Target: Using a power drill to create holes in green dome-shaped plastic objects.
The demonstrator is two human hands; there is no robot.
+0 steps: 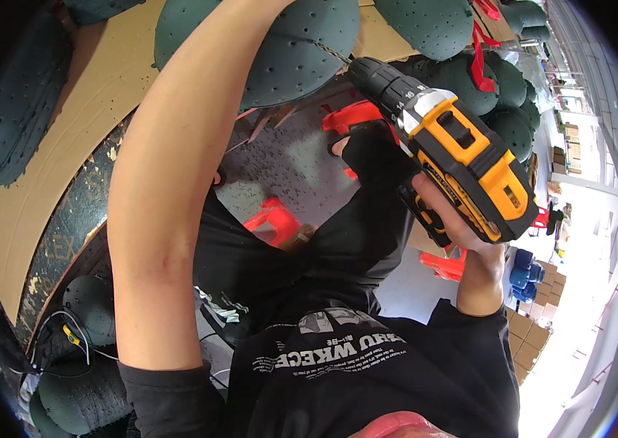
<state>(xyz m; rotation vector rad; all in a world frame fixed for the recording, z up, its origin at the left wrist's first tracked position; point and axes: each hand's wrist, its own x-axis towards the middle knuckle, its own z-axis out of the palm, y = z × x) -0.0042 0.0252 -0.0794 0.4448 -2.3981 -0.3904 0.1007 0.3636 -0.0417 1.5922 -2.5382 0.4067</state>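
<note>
My right hand [449, 213] is wrapped round the grip of a yellow and black cordless drill [470, 146]. Its thin spiral bit [332, 52] points up and left, over a dark green rounded disc [298, 69] dotted with small holes. Whether the bit touches the disc or goes into it, I cannot tell. My left arm [166, 168] reaches up across the same disc and leaves the picture at the top edge, so the left hand is out of sight.
Similar green discs lie on the cardboard-covered table [53, 190] and in stacks [506, 95] at the right. A red stool [276, 219] stands low between my legs. Dark shavings litter the grey floor [272, 157]. Cables [68, 314] hang at the left; cardboard boxes [532, 339] are piled far right.
</note>
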